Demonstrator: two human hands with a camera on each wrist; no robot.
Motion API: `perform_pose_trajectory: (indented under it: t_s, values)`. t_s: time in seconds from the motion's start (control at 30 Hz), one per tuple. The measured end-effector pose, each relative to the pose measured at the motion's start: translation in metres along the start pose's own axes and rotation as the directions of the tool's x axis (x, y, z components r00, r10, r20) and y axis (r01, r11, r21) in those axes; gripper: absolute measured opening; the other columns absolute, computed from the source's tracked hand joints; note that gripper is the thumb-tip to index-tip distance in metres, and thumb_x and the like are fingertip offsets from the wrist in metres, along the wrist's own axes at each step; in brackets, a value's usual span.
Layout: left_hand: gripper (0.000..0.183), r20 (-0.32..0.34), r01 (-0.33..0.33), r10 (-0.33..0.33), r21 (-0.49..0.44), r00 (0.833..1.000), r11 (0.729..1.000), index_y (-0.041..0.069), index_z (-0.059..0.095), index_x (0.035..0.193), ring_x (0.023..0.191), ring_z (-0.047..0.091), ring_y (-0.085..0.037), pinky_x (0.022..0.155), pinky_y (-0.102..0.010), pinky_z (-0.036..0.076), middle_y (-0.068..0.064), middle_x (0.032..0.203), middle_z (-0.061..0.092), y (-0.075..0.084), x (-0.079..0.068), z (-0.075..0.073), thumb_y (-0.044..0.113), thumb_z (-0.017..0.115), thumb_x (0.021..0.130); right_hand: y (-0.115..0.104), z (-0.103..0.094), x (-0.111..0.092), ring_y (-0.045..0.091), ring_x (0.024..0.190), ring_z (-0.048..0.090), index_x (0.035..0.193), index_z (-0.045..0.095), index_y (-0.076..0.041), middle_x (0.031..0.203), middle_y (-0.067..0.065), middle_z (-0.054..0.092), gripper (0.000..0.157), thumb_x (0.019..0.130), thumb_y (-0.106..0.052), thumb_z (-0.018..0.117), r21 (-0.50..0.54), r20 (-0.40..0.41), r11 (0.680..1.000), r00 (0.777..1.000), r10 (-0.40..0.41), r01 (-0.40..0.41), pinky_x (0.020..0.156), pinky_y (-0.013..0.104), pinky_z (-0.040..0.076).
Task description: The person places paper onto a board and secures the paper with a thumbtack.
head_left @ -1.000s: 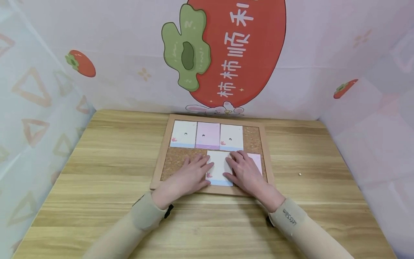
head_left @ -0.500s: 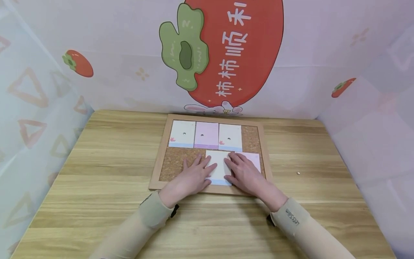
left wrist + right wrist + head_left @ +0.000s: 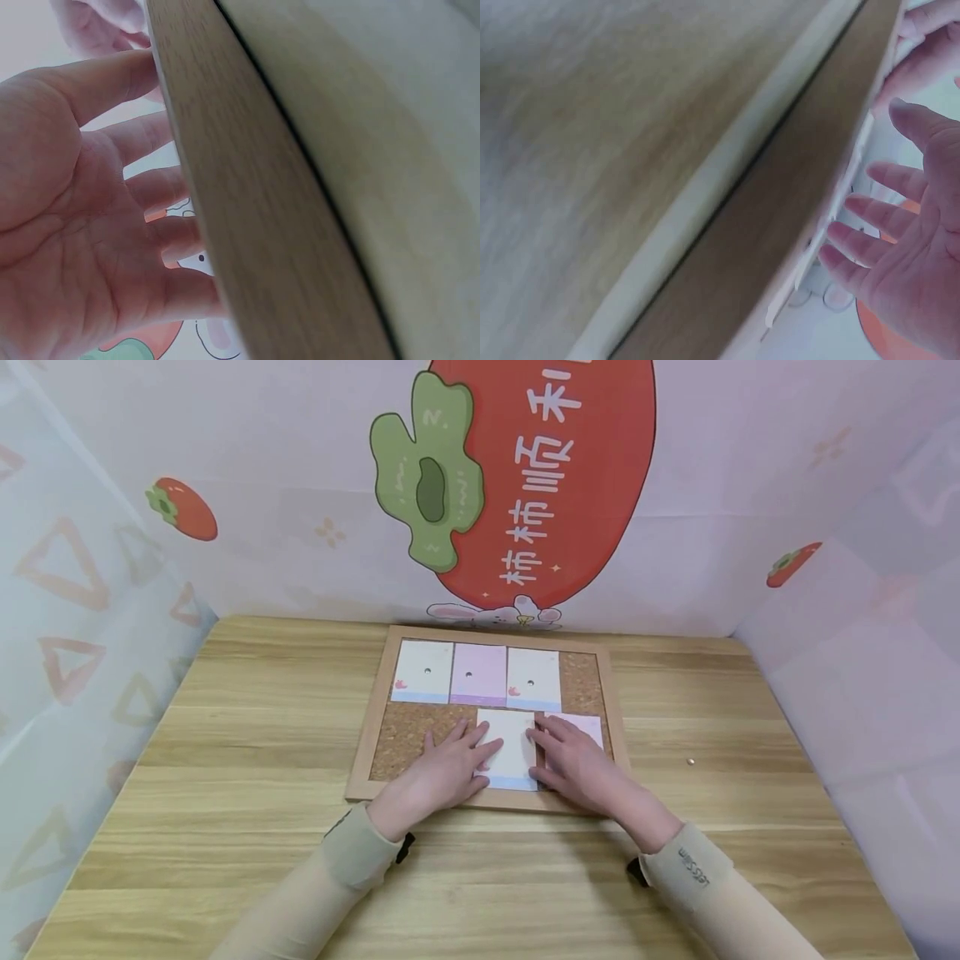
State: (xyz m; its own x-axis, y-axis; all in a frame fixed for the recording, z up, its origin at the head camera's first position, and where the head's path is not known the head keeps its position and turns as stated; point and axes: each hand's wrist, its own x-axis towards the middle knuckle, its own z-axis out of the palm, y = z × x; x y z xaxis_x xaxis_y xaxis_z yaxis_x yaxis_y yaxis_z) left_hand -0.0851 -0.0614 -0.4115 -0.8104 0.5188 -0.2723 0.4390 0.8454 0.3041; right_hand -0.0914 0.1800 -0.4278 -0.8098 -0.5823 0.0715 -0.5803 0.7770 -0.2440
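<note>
A wood-framed corkboard [image 3: 405, 739] lies flat on the table. On its lower half is a white card [image 3: 510, 760] with a blue bottom strip. My left hand [image 3: 438, 772] rests at the card's left side, fingers spread, some tips on the paper. In the left wrist view its palm [image 3: 82, 225] shows beside the board's edge. My right hand [image 3: 581, 764], fingers extended, is over a lilac card [image 3: 591, 727] at the white card's right edge, covering much of the lilac one. The right wrist view has these fingers [image 3: 862, 244] slightly apart from the board.
Along the board's upper half sit a white card [image 3: 412, 654], a lilac card [image 3: 487, 658] and another white card [image 3: 534, 662], each with a small silvery dot. A tiny shiny piece [image 3: 691, 762] lies on the wooden table [image 3: 750, 827] to the right. Printed cloth walls surround the table.
My right hand has shifted slightly to the right, uncovering more of the white card's right edge. Over the whole second, my left fingers have reached a little further onto the card.
</note>
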Motion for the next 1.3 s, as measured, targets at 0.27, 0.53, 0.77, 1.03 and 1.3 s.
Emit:
perform_pose_trajectory:
  t_s: [0.27, 0.53, 0.77, 1.03, 1.3]
  values:
    - [0.056, -0.016, -0.009, 0.008, -0.034, 1.000, 0.999, 0.024, 0.043, 0.152, 0.154, 0.021, -0.039, 0.110, -0.079, 0.024, -0.008, 0.165, 0.029, -0.001, -0.001, 0.003, 0.030, 0.061, 0.100, 0.024, -0.018, -0.024, 0.043, 0.128, 0.054, 0.133, 0.058, 0.003, 0.137, 0.025, 0.058, 0.050, 0.090, -0.017, 0.073, 0.172, -0.158, 0.984, 0.984, 0.075, -0.048, 0.109, 0.058, 0.043]
    - [0.055, -0.031, -0.014, 0.012, -0.049, 0.999, 0.999, 0.023, 0.044, 0.152, 0.153, 0.023, -0.039, 0.109, -0.079, 0.025, -0.008, 0.165, 0.030, -0.002, 0.000, 0.003, 0.028, 0.061, 0.099, 0.057, -0.040, -0.056, 0.044, 0.115, 0.062, 0.127, 0.060, 0.006, 0.126, 0.026, 0.065, 0.041, 0.090, -0.006, 0.072, 0.245, -0.241, 0.961, 0.951, 0.192, -0.131, 0.095, 0.058, 0.051]
    - [0.059, -0.057, 0.002, -0.004, -0.040, 0.998, 0.999, 0.021, 0.046, 0.150, 0.152, 0.028, -0.037, 0.109, -0.076, 0.030, -0.006, 0.163, 0.034, -0.002, 0.000, 0.002, 0.030, 0.067, 0.096, 0.087, -0.050, -0.086, 0.042, 0.108, 0.065, 0.131, 0.059, 0.002, 0.123, 0.023, 0.068, 0.040, 0.094, -0.011, 0.069, 0.251, -0.240, 0.933, 0.917, 0.319, -0.259, 0.084, 0.059, 0.054]
    - [0.062, -0.042, 0.045, -0.046, -0.025, 0.998, 0.999, 0.023, 0.045, 0.151, 0.153, 0.028, -0.033, 0.112, -0.073, 0.029, -0.002, 0.164, 0.032, 0.001, 0.000, -0.001, 0.034, 0.068, 0.095, 0.124, -0.051, -0.114, 0.014, 0.100, 0.068, 0.129, 0.061, 0.001, 0.117, 0.024, 0.070, 0.040, 0.095, -0.018, 0.069, 0.327, -0.220, 0.871, 0.866, 0.449, -0.368, 0.082, 0.012, 0.053]
    - [0.063, -0.079, 0.011, -0.008, 0.045, 0.997, 0.999, 0.021, 0.047, 0.150, 0.150, 0.033, -0.035, 0.117, -0.062, 0.033, -0.005, 0.162, 0.037, 0.000, 0.002, 0.000, 0.036, 0.070, 0.094, 0.150, -0.048, -0.133, -0.021, 0.094, 0.049, 0.130, 0.059, 0.004, 0.120, 0.029, 0.066, 0.045, 0.091, -0.013, 0.073, 0.394, -0.167, 0.834, 0.862, 0.478, -0.386, 0.079, 0.001, 0.045]
